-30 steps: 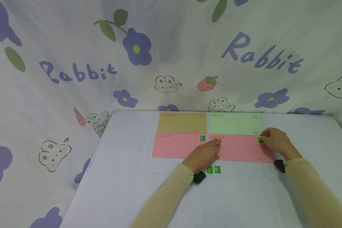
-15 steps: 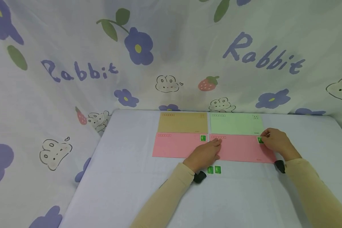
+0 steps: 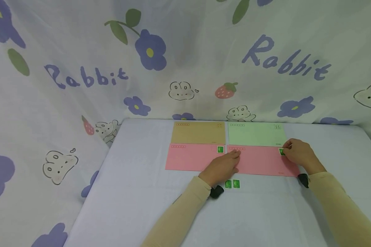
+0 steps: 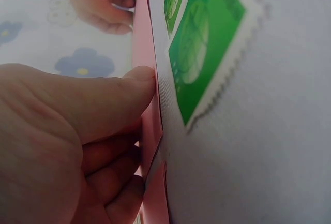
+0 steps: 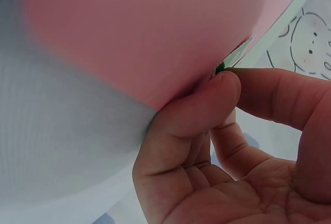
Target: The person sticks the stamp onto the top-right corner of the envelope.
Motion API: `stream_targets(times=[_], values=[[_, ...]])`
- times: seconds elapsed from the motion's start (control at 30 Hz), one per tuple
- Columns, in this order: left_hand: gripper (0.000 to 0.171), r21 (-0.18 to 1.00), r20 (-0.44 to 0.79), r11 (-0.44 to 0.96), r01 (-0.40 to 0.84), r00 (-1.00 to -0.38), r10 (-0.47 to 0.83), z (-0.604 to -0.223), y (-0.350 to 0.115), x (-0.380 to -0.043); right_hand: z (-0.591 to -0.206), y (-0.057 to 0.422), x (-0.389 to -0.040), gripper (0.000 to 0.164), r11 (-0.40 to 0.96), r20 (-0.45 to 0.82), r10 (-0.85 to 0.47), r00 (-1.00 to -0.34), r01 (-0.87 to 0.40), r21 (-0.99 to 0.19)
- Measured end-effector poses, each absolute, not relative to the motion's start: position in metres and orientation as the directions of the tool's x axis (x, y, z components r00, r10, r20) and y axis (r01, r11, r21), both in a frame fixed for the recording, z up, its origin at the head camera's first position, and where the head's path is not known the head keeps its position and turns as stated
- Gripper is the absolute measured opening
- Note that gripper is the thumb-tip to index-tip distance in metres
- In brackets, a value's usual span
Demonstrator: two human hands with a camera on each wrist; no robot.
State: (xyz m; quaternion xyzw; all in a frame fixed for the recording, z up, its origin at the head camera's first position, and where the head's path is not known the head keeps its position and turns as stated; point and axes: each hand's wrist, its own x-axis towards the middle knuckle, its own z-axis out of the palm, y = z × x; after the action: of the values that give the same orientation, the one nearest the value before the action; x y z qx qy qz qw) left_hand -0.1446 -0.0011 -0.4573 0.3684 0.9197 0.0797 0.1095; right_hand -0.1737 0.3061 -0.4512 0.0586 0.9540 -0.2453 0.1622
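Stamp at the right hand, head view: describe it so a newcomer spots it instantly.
On the white table, four envelopes lie in two rows; go to the right-hand pink one, in the row nearer the person. At its far right corner is a small green stamp with a white border. Unlike the three similar stamps, it is pinched in the right hand.

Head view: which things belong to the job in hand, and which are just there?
Job:
right hand pinching a stamp
left hand on the right pink envelope
stamped left pink envelope
two loose stamps
probably brown envelope and green envelope, both unstamped

Just there:
printed backdrop
white table
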Motion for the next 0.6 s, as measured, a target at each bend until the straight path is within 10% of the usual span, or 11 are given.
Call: stream_targets(times=[0.6], values=[[0.055, 0.221, -0.143, 0.720, 0.658, -0.709, 0.691, -0.4576, -0.0005, -0.1444, -0.4482, 0.3058, -0.1728, 0.032, 0.875, -0.342, 0.021, -0.939, 0.183, -0.449]])
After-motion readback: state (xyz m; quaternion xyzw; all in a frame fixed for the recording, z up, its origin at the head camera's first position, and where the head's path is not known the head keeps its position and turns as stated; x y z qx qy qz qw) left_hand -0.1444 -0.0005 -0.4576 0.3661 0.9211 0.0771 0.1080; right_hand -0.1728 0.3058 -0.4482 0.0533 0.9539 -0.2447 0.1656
